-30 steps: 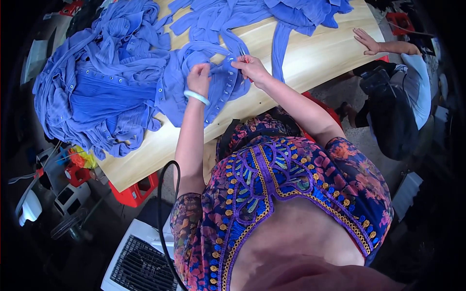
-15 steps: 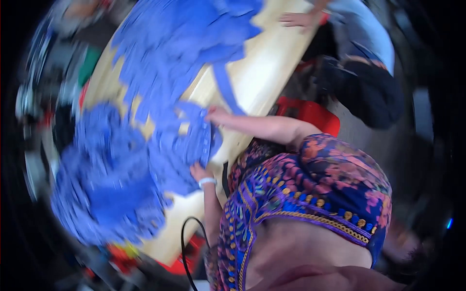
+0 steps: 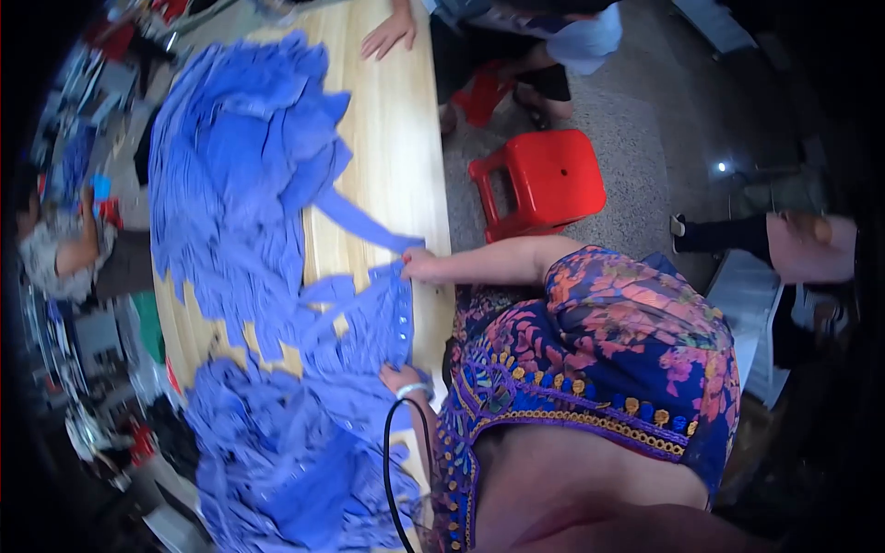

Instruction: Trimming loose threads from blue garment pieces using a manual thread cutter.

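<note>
Wooden table (image 3: 395, 138) holds blue shirts (image 3: 244, 138). Right hand (image 3: 419, 265) pinches one shirt (image 3: 355, 336) at its far end; left hand (image 3: 403, 380) touches nearer, grip unclear.

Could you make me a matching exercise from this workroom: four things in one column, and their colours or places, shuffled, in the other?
1. Clothes
2. Stool
3. Cable
4. Bracelet

A. Around the wrist of the left hand
B. Black, curved in a loop
C. Blue, on the table
D. Red, on the floor

Pairs: 1-C; 2-D; 3-B; 4-A
</note>
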Action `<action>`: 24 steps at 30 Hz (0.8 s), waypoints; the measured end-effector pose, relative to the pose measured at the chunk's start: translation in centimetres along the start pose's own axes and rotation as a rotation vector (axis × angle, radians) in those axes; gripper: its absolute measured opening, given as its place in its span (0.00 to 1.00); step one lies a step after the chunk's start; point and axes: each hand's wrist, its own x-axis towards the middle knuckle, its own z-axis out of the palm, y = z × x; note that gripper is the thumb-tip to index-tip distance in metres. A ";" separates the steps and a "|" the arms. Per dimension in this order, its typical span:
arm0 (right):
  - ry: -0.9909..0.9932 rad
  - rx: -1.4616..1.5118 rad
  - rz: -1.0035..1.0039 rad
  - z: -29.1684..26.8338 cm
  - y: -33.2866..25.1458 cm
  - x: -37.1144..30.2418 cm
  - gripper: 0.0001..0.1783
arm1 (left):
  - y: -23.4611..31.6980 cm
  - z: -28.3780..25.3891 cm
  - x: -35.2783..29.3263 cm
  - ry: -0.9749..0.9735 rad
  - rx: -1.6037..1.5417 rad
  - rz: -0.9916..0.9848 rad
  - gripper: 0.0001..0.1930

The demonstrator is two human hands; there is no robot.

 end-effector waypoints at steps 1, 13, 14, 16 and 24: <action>-0.006 0.030 -0.031 0.6 0.5 0.6 0.11 | -1.2 0.1 -0.2 0.021 -0.091 -0.033 0.15; -0.520 0.407 0.040 1.5 -11.5 -4.0 0.11 | 3.6 -10.9 -4.0 0.749 -0.306 -0.216 0.11; -0.551 0.380 0.036 1.9 -12.3 -4.7 0.13 | 3.3 -11.9 -4.8 0.794 -0.288 -0.193 0.10; -0.621 0.344 0.024 2.8 -13.2 -6.2 0.13 | 3.6 -14.2 -6.5 0.863 -0.252 -0.162 0.10; -0.727 0.247 0.113 4.2 -9.8 -6.9 0.15 | 0.5 -13.1 -8.6 0.791 -0.152 -0.250 0.15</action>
